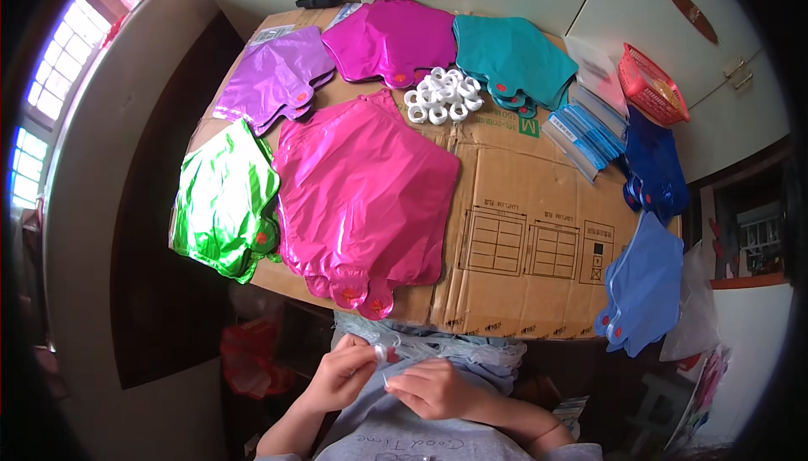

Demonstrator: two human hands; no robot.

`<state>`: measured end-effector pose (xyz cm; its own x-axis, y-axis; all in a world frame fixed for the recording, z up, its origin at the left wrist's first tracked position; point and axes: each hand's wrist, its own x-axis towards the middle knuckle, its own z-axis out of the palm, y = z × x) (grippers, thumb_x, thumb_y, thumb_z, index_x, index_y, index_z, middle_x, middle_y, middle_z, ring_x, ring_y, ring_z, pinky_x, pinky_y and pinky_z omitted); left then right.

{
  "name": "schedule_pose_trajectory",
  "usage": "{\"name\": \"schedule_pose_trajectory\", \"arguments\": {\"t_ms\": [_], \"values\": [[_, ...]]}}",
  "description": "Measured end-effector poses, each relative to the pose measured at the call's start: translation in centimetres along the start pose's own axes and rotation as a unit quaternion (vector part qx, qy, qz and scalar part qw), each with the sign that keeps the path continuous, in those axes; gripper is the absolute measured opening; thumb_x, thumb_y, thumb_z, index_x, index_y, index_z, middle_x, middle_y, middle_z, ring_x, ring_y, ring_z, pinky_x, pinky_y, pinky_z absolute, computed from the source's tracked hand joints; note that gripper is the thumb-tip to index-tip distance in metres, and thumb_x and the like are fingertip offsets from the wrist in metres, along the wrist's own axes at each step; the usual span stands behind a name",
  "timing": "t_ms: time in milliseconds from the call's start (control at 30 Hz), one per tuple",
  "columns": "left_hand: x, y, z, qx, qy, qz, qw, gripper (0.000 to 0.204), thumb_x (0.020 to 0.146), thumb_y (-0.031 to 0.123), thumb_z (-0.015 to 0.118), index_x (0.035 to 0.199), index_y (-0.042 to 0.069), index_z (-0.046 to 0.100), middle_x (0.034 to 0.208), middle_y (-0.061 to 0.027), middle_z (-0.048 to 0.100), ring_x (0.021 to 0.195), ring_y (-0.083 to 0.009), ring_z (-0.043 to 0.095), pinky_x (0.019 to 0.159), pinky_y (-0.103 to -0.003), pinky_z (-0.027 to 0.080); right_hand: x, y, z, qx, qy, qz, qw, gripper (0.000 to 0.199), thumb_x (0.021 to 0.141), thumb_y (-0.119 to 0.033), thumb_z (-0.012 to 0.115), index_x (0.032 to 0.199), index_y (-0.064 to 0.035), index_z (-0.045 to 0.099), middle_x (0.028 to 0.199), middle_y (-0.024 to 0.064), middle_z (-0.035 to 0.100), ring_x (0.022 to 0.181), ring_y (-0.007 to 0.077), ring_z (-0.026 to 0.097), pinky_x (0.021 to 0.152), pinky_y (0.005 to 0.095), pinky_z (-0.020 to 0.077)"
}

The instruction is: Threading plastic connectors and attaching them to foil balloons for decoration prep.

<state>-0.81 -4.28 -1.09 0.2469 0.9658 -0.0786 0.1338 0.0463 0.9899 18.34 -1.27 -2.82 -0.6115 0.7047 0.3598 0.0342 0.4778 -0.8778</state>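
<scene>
Above my lap, just off the near edge of the cardboard, my left hand pinches a small white ring-shaped roll, with a bit of red beside it. My right hand is closed close by, thumb and finger pressed on a thin white strip whose full length I cannot make out. A pile of similar white rolls lies toward the back of the cardboard. Nearest to my hands on the board is a stack of flat, shiny pink foil balloons, their rounded tabs marked in red and hanging toward me.
Around the cardboard lie foil stacks: green, lilac, magenta, teal, dark blue and light blue. Blue-and-white packets and a red basket stand at the back right. A wall closes the left.
</scene>
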Motion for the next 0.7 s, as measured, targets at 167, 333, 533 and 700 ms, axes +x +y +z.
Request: {"name": "schedule_pose_trajectory", "arguments": {"t_ms": [167, 333, 533, 700], "values": [[-0.2, 0.2, -0.5, -0.156, -0.066, 0.04, 0.985, 0.022, 0.076, -0.006, 0.058, 0.095, 0.0, 0.065, 0.068, -0.0074, 0.056, 0.073, -0.0217, 0.05, 0.068, -0.032, 0.041, 1.1, 1.0, -0.4, -0.053, 0.047, 0.038, 0.997, 0.01, 0.075, -0.008, 0.065, 0.083, -0.0058, 0.06, 0.061, 0.0066, 0.055, 0.054, 0.0241, 0.058, 0.049, 0.0342, 0.046], [-0.2, -0.6, -0.1, 0.15, -0.038, 0.04, 0.987, 0.023, 0.082, -0.005, 0.055, 0.103, -0.002, 0.063, 0.084, -0.0053, 0.063, 0.082, -0.0186, 0.051, 0.077, -0.03, 0.041, 0.9, 0.0, -0.8, -0.065, 0.041, 0.03, 0.997, 0.008, 0.076, -0.007, 0.065, 0.082, -0.0062, 0.061, 0.063, 0.0057, 0.055, 0.055, 0.0226, 0.058, 0.049, 0.0334, 0.0453], [-1.0, -1.8, 0.4, -0.28, -0.011, -0.019, 0.96, 0.027, 0.085, -0.001, 0.052, 0.111, -0.006, 0.06, 0.1, -0.0104, 0.062, 0.09, -0.0183, 0.05, 0.087, -0.032, 0.038, 1.0, 1.1, 0.3, -0.011, 0.073, 0.065, 0.995, 0.011, 0.074, -0.007, 0.068, 0.083, -0.0045, 0.063, 0.066, 0.0051, 0.057, 0.058, 0.0221, 0.058, 0.052, 0.0315, 0.0466], [-0.7, -2.4, 0.9, -0.131, 0.019, 0.014, 0.991, 0.04, 0.084, -0.01, 0.048, 0.122, -0.001, 0.054, 0.108, -0.0095, 0.056, 0.103, -0.0178, 0.045, 0.093, -0.03, 0.034, 0.8, 0.9, 0.4, -0.179, 0.089, 0.03, 0.979, 0.012, 0.069, -0.008, 0.071, 0.079, -0.0069, 0.065, 0.061, 0.0019, 0.054, 0.053, 0.0181, 0.055, 0.049, 0.0296, 0.0432]]}}
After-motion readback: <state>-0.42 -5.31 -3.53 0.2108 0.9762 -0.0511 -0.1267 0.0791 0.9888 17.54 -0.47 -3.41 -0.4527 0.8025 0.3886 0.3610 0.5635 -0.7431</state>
